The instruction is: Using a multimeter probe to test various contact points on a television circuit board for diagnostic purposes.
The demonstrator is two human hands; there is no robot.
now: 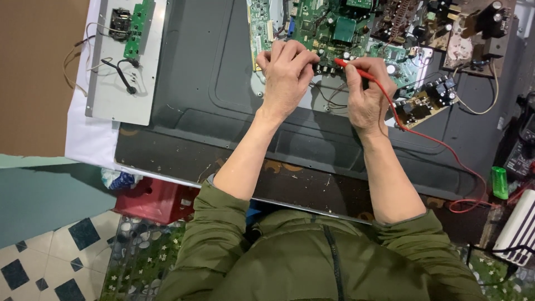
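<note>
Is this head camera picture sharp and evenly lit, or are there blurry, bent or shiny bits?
Head view: soft, even light with faint shadows under both hands; the left hand, the right hand and the red probe look sharp; the green circuit board is readable in shape only; the dark metal panel shows a dull sheen, and its edges bow slightly from the wide lens.

Grey metal panel (120,83) with small green circuit strip (134,30) lies upper left on white sheet (83,139). Red plastic stool (156,200) sits under bench edge. Green lighter-shaped cylinder (499,182) at right, near white striped block (518,226). Checkered tile floor (50,262) lower left.
</note>
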